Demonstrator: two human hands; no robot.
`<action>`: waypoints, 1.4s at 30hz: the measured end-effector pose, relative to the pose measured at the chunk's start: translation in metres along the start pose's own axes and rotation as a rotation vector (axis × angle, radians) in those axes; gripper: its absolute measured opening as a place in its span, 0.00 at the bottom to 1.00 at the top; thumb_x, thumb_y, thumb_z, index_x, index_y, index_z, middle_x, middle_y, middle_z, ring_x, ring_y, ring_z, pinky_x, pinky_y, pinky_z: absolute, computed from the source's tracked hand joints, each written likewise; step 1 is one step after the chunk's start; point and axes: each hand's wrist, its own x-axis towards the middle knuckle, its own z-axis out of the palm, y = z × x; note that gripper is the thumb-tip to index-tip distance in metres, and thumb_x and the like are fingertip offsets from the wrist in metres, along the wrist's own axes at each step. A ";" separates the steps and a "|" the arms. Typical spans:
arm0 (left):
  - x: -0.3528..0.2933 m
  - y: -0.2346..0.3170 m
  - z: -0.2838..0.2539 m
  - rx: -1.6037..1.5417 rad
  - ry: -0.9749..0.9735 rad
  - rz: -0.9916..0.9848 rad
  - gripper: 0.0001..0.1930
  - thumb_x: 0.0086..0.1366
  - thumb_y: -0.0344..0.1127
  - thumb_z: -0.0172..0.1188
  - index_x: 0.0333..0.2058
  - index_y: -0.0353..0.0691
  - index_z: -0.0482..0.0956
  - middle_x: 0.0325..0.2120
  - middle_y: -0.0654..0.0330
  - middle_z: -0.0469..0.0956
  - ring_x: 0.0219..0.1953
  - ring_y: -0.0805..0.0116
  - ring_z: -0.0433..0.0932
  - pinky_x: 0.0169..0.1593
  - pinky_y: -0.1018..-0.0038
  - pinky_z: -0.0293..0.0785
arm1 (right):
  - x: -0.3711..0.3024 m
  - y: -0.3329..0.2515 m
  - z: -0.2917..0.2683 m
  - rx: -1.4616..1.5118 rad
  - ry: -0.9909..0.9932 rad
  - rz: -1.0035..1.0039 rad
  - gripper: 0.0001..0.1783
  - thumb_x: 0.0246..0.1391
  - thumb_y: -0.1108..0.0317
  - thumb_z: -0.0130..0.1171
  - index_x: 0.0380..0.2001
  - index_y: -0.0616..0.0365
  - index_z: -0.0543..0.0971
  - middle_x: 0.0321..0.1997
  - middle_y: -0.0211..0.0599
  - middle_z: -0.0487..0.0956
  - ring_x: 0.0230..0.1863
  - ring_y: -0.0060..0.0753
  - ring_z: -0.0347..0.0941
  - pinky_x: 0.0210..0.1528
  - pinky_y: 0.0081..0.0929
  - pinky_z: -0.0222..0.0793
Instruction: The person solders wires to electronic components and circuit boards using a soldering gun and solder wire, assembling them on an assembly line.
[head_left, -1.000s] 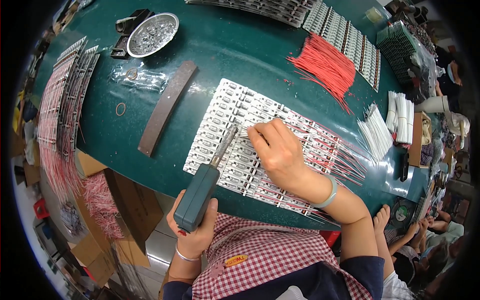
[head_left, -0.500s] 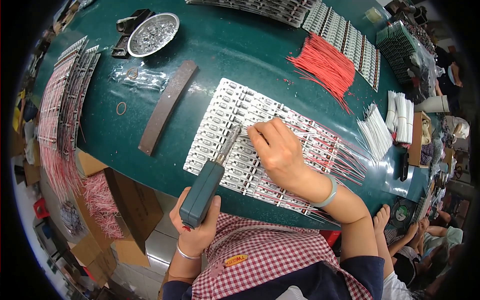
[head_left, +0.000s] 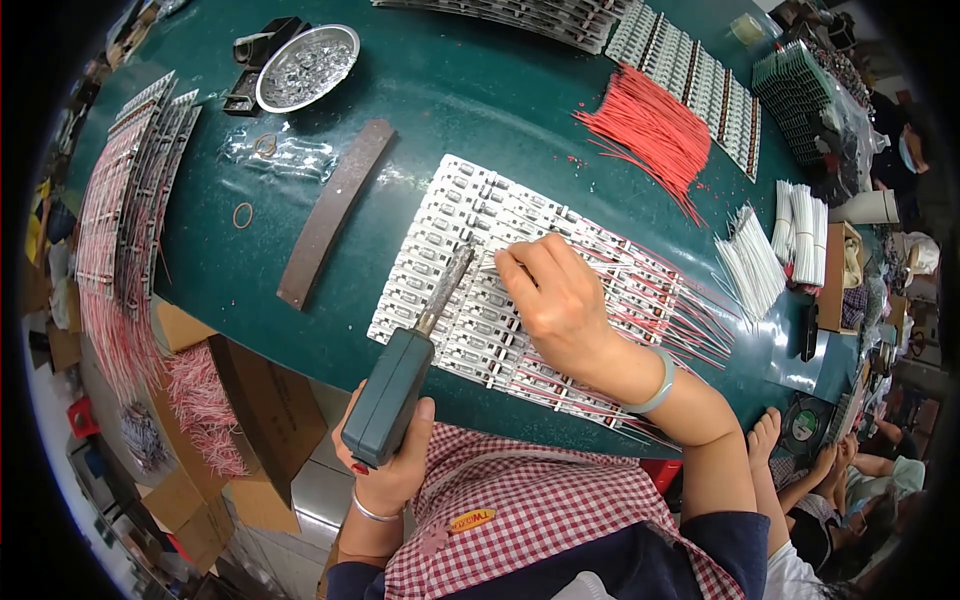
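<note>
A white panel of small circuit boards [head_left: 405, 300] lies on the table in front of me, with red and white wires trailing off its right side. My left hand [head_left: 392, 478] is wrapped round a dark green soldering gun [head_left: 388, 400]. The gun's metal tip rests over or on the panel, left of my other hand; contact is hard to make out. Above the middle of the panel my right hand [head_left: 562, 305] is closed in a pinch on a thin white wire [head_left: 610, 266], its end close to the tip and partly hidden by the fingers.
A brown bar [head_left: 335, 215] and a metal bowl of shiny bits [head_left: 308, 68] sit left and far. Red wires [head_left: 655, 135] and white wires [head_left: 752, 262] lie to the right. Wired panels [head_left: 125, 200] stand at the left edge. Another person's hand [head_left: 764, 436] is at the right.
The soldering gun has shifted slightly left, its tip moving a little away from my right fingers. My right hand stays almost still over the panel.
</note>
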 end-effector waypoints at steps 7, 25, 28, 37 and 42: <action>-0.003 0.001 -0.003 -0.018 0.008 -0.035 0.12 0.57 0.25 0.69 0.40 0.28 0.82 0.31 0.52 0.81 0.29 0.63 0.81 0.34 0.73 0.76 | -0.001 -0.006 -0.005 0.013 0.034 -0.027 0.18 0.37 0.76 0.59 0.37 0.71 0.79 0.32 0.39 0.74 0.35 0.37 0.70 0.30 0.28 0.70; -0.004 0.007 -0.006 0.019 -0.093 -0.076 0.10 0.56 0.24 0.69 0.37 0.28 0.81 0.31 0.52 0.80 0.28 0.63 0.81 0.33 0.73 0.75 | -0.007 -0.013 -0.002 -0.012 -0.062 0.025 0.22 0.38 0.77 0.59 0.42 0.71 0.79 0.37 0.42 0.77 0.34 0.39 0.72 0.31 0.31 0.72; -0.003 0.009 -0.006 0.023 -0.103 -0.086 0.10 0.56 0.23 0.69 0.36 0.28 0.81 0.31 0.53 0.80 0.28 0.63 0.81 0.32 0.73 0.75 | -0.006 -0.015 -0.002 -0.017 -0.071 0.032 0.22 0.38 0.77 0.59 0.42 0.71 0.79 0.37 0.42 0.76 0.35 0.39 0.72 0.31 0.31 0.72; -0.012 0.000 -0.009 0.001 -0.015 -0.004 0.12 0.56 0.25 0.69 0.39 0.27 0.81 0.32 0.51 0.81 0.29 0.62 0.81 0.34 0.73 0.77 | -0.005 -0.012 0.000 -0.050 -0.021 -0.018 0.19 0.37 0.76 0.58 0.37 0.73 0.79 0.30 0.39 0.70 0.34 0.36 0.68 0.28 0.27 0.70; -0.015 -0.002 -0.012 -0.006 -0.023 -0.027 0.13 0.57 0.26 0.69 0.41 0.27 0.81 0.33 0.52 0.82 0.30 0.62 0.82 0.35 0.73 0.77 | -0.004 -0.014 -0.003 -0.023 -0.040 -0.007 0.19 0.37 0.76 0.58 0.38 0.73 0.79 0.31 0.39 0.71 0.34 0.37 0.69 0.30 0.29 0.70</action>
